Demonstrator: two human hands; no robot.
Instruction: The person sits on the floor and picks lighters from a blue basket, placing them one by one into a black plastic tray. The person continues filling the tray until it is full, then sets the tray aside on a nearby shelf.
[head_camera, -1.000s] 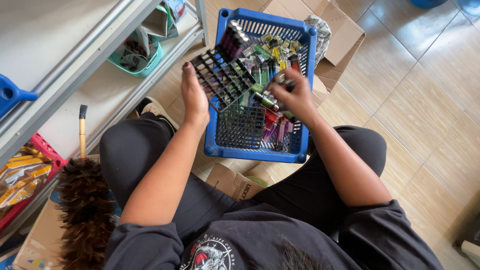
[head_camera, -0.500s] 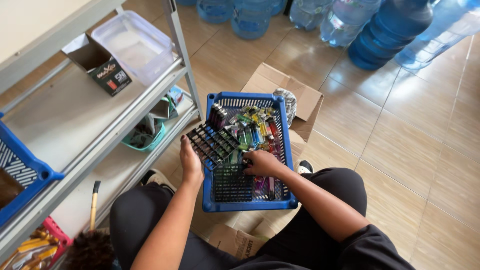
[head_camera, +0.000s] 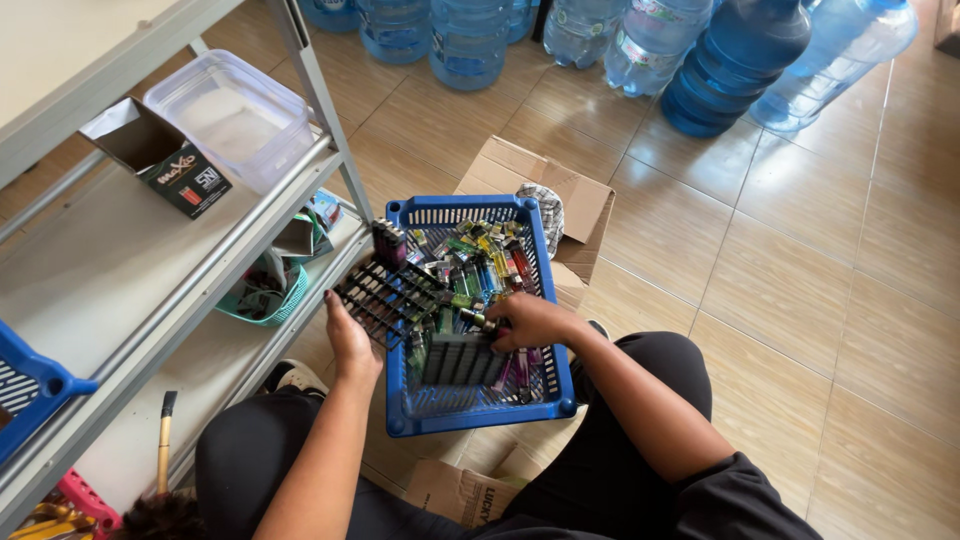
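A blue plastic basket (head_camera: 560, 385) full of several coloured lighters (head_camera: 480, 262) rests on my lap. My left hand (head_camera: 350, 340) holds a black slotted display tray (head_camera: 385, 295) tilted over the basket's left rim, with two dark lighters (head_camera: 388, 242) standing at its far end. My right hand (head_camera: 525, 320) is inside the basket, fingers closed on a small lighter (head_camera: 472, 319) among the pile. I sit on the tiled floor with my knees on either side of the basket.
A grey metal shelf unit (head_camera: 180, 300) stands on the left, with a clear plastic tub (head_camera: 235, 115), a small open black box (head_camera: 165, 160), a teal basket (head_camera: 262, 295) and a blue bin (head_camera: 30, 385). An open cardboard box (head_camera: 575, 195) lies behind the basket. Large blue water bottles (head_camera: 735, 60) line the back.
The view has tilted up and away, bringing the water bottles and upper shelf into sight. My hands stay at the basket; the right hand has shifted slightly lower in the pile.
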